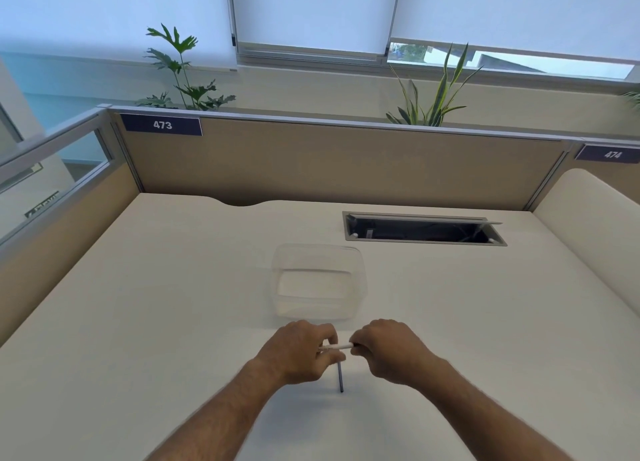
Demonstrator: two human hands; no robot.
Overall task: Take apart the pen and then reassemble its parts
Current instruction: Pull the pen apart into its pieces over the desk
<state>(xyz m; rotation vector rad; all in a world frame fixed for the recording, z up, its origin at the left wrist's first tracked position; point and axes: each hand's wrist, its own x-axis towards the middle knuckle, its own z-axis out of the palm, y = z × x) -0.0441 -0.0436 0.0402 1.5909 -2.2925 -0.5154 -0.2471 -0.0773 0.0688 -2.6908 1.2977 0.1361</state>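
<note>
Both of my hands meet over the near middle of the white desk. Between them runs a thin white pen barrel (341,346), held level. My left hand (298,351) pinches its left end and my right hand (389,348) grips its right end, which is hidden in the fingers. A slim dark pen part (340,377), like a refill, lies on the desk just below the hands, pointing toward me. Its upper end disappears behind my left fingers.
A clear plastic container (318,280) stands just beyond the hands. An open cable slot (422,230) is cut into the desk at the back right. Tan partition panels (311,163) wall the desk at the back and left; a padded white edge (588,211) rises on the right.
</note>
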